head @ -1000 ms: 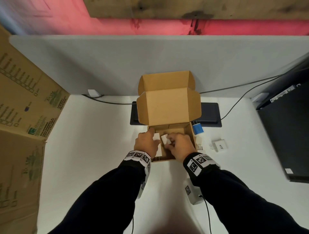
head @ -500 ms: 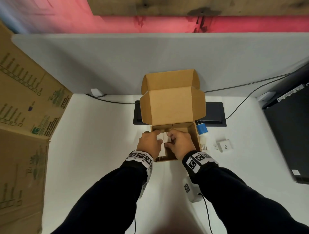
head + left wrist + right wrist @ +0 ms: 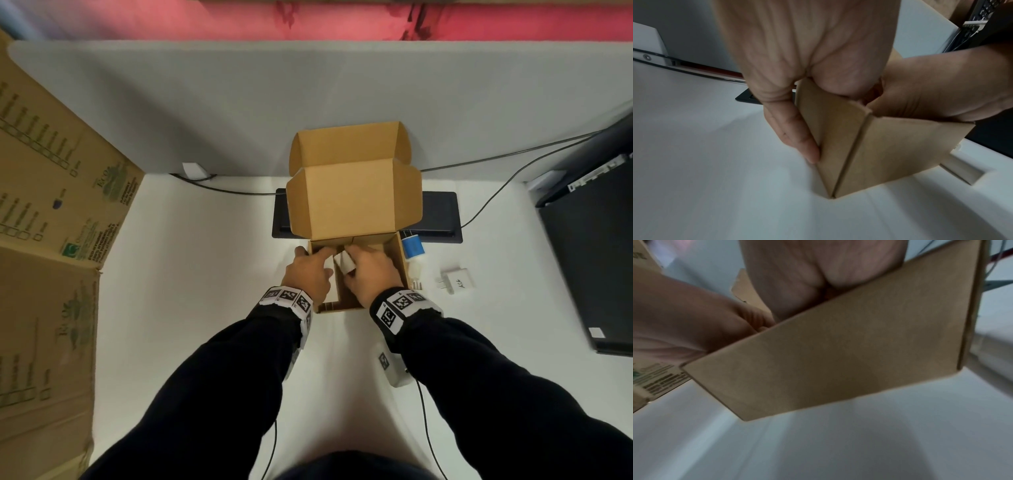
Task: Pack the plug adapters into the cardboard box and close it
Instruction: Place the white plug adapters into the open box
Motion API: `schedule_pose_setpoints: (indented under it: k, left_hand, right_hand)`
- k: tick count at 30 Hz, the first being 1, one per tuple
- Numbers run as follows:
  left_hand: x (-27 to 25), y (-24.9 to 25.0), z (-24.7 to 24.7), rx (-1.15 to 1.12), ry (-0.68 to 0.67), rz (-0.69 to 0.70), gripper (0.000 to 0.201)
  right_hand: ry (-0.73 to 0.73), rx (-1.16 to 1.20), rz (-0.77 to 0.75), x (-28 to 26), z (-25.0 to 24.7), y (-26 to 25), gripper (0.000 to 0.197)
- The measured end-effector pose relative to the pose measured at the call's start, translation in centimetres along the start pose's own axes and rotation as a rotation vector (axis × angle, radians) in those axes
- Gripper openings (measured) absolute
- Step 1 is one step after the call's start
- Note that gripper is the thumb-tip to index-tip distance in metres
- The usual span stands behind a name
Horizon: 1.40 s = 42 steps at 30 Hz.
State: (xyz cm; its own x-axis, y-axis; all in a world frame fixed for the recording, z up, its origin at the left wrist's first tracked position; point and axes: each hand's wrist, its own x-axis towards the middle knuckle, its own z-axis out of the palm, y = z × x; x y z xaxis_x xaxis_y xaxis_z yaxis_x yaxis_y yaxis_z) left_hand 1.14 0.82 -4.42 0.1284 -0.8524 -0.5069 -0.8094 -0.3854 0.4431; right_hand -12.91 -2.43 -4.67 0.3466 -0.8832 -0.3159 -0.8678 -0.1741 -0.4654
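Note:
The small cardboard box (image 3: 400, 257) stands open mid-table with its lid (image 3: 352, 202) upright at the back. My left hand (image 3: 306, 274) straddles the box's left wall (image 3: 824, 129), pinching it, one finger down the outside and the others inside. Inside the box, my right hand (image 3: 370, 274) grips a white plug adapter (image 3: 344, 263). Right of the box lie a blue adapter (image 3: 412, 247), a small cream adapter (image 3: 415, 271) and a white adapter (image 3: 458, 282). The right wrist view shows only the box's front wall (image 3: 838, 361) with both hands above it.
A big printed carton (image 3: 51, 240) fills the left side. A black monitor (image 3: 596, 260) stands at the right. A black cable tray (image 3: 440, 216) and cables lie behind the box against the grey partition (image 3: 308, 102). A white device (image 3: 394, 371) lies under my right forearm.
Both hands stay at the box. My left index finger has stretched further toward the back, and the right hand has turned the white adapter a little inside the box.

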Motion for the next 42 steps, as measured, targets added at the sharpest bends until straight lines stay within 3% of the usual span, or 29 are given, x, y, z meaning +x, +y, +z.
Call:
schedule_pose_setpoints:
  k: [2,4,9,12,15,19,23,26,29,36,39,42]
  left_hand:
    - [0.0,0.0,0.1,0.000,0.008,-0.001,0.042]
    - [0.0,-0.1,0.2,-0.008,0.014,-0.002,0.042]
    - [0.2,-0.3,0.3,-0.017,0.009,-0.009,0.043]
    - [0.3,-0.4,0.4,-0.025,0.005,-0.004,0.046]
    - [0.3,-0.5,0.4,-0.024,0.004,-0.006,0.046]
    - [0.4,-0.6,0.4,-0.023,0.009,-0.002,0.046]
    - [0.5,-0.7,0.4,-0.020,-0.001,-0.011,0.047]
    - [0.5,-0.7,0.4,-0.027,0.001,-0.015,0.045]
    - [0.2,-0.7,0.7,-0.020,0.030,-0.002,0.047]
    - [-0.4,-0.8,1.8,0.053,0.152,0.102,0.044]
    - [-0.2,-1.1,1.8,0.041,0.163,0.094,0.041]
    - [-0.3,-1.2,2.0,0.034,0.160,0.121,0.038]
  right_hand:
    - [-0.008,-0.152,-0.008,-0.2,-0.3,0.0,0.027]
    - [-0.025,-0.201,-0.054,-0.3,-0.3,0.2,0.033]
    - [0.021,-0.027,-0.106,-0.8,0.4,0.7,0.052]
    - [0.135,0.016,-0.016,-1.4,0.8,0.7,0.037]
    - [0.064,0.043,0.044,-1.4,1.0,0.3,0.040]
    - [-0.028,0.038,-0.017,-0.3,1.1,-0.2,0.041]
    - [-0.045,0.006,-0.054,-0.2,1.5,0.5,0.029]
    - [-0.035,0.085,-0.086,-0.2,2.0,1.2,0.026]
    - [0.013,0.092,-0.114,0.2,1.9,1.0,0.038]
    - [0.027,0.074,-0.156,0.3,1.2,0.8,0.012]
    - [-0.017,0.032,-0.215,-0.1,0.7,1.5,0.022]
    - [0.104,0.142,-0.260,-1.8,-1.1,2.8,0.022]
